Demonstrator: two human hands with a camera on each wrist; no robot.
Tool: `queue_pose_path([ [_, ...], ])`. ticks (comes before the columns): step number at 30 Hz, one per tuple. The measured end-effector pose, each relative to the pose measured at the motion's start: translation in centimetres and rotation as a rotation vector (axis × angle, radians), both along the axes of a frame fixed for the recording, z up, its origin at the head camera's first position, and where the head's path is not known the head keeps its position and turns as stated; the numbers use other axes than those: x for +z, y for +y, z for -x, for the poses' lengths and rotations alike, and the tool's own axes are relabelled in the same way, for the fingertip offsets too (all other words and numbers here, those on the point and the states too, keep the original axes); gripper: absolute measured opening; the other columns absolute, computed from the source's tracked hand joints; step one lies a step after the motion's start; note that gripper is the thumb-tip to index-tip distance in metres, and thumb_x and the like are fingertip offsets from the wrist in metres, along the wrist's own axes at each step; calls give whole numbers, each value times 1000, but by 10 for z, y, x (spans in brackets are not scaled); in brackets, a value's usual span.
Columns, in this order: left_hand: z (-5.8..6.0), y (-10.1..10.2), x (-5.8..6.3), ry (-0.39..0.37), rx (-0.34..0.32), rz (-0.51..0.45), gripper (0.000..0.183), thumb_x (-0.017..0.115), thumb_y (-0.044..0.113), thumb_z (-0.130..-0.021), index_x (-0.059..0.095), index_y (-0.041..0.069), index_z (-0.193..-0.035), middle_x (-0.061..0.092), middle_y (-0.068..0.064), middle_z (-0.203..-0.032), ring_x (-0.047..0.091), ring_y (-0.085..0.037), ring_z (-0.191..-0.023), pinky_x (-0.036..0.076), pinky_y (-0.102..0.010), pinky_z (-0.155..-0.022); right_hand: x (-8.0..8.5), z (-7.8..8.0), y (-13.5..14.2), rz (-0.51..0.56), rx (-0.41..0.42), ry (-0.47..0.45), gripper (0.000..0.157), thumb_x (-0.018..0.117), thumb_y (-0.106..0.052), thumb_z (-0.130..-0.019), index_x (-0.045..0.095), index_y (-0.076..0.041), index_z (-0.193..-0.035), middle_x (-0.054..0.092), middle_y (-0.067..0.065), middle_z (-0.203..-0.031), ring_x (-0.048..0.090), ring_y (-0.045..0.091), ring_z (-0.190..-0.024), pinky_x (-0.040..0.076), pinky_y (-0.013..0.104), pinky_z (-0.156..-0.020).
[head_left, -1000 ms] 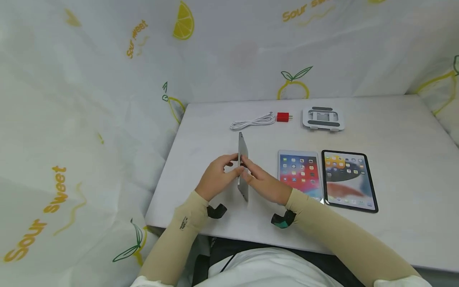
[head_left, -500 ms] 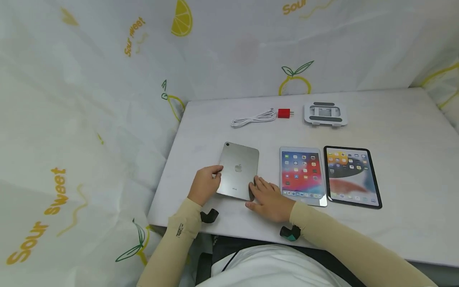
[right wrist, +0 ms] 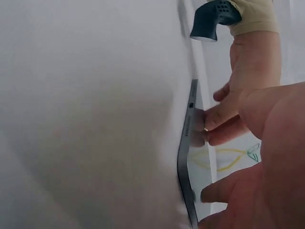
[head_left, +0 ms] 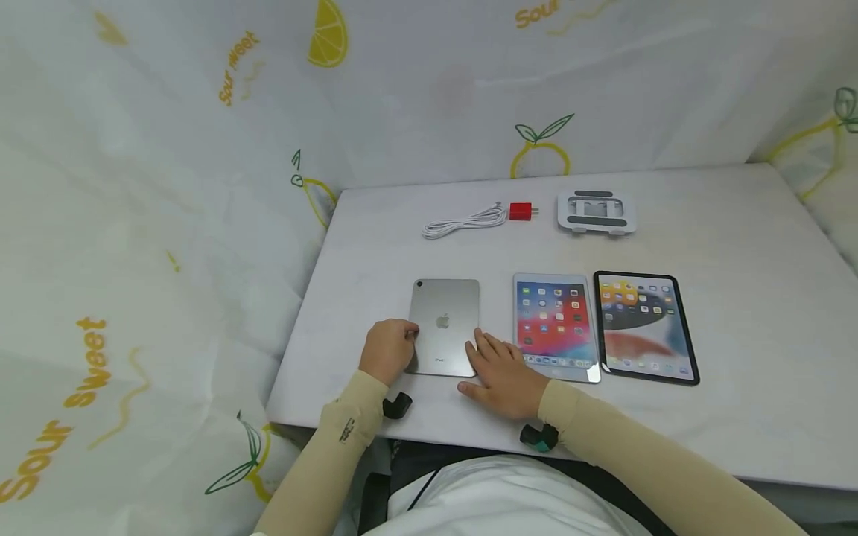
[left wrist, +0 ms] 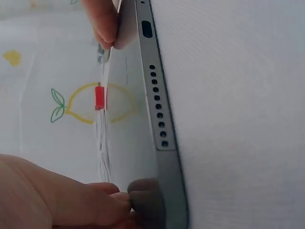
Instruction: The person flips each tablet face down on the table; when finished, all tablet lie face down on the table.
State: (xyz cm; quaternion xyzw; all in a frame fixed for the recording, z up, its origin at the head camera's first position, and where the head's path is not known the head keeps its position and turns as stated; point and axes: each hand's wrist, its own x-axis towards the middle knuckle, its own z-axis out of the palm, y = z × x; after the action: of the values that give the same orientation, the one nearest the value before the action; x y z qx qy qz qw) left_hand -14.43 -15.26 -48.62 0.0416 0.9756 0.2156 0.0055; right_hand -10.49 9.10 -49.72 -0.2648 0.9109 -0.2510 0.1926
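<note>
A: What is the room like around the person?

B: A white table (head_left: 751, 298) stands against a pale sheet (head_left: 429, 104), which also covers the wall at the left. The sheet carries a yellow lemon slice (head_left: 329, 33), leafy fruit outlines and orange "Sour sweet" lettering (head_left: 40, 461)

A: And what lies along the back of the table?

B: A coiled white cable (head_left: 462, 222), a red plug adapter (head_left: 520, 211) just beside its end, with the prongs pointing right, and farther right a white stand (head_left: 596, 220) folded flat, with grey pads

A: Where is the silver tablet (head_left: 444, 350)?

B: Back up on the table, near the front edge, between the two hands. The left wrist view shows the port and a row of holes along its near edge. To its right lie a white-framed tablet (head_left: 559, 320) and a black-framed tablet (head_left: 645, 320), close side by side, screens up and lit

A: The hands?

B: The left hand (head_left: 387, 350) has bent fingers touching the left edge; whether they pinch it, one cannot tell. The right hand (head_left: 504, 378) lies with fingers extended, fingertips at the lower right edge
</note>
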Motion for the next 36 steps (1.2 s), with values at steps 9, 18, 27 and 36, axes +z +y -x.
queue_pose_path([
  [9, 2, 42, 14, 111, -244, 57, 40, 71, 26, -103, 73, 4, -136, 71, -14, -137, 67, -39, -123, 57, -57, -97, 14, 13, 82, -50, -409, 67, 87, 57, -46, -109, 18, 5, -167, 10, 36, -171, 7, 59, -155, 4, 77, -119],
  [18, 2, 113, 16, -93, -418, 160, 55, 65, 47, -105, 66, 12, -147, 62, -9, -151, 53, -37, -139, 45, -62, -109, 9, 9, 109, -104, -547, 6, 83, 57, -47, -108, 28, 7, -165, 19, 34, -170, 11, 55, -154, 6, 74, -121],
  [27, 2, 125, 7, -130, -439, 206, 59, 66, 49, -104, 65, 10, -148, 60, -7, -153, 52, -36, -140, 45, -58, -110, 14, 21, 109, 199, -718, -114, 71, 55, -40, -108, 36, -1, -164, 36, 27, -165, 14, 53, -152, 21, 79, -114],
  [36, 7, 133, 8, -83, -469, 255, 52, 65, 46, -106, 73, 6, -137, 67, -8, -144, 54, -35, -138, 47, -54, -112, 29, 20, 117, 675, -806, -272, 66, 53, -22, -110, 28, 0, -166, 26, 23, -171, 21, 44, -157, 24, 64, -123],
])
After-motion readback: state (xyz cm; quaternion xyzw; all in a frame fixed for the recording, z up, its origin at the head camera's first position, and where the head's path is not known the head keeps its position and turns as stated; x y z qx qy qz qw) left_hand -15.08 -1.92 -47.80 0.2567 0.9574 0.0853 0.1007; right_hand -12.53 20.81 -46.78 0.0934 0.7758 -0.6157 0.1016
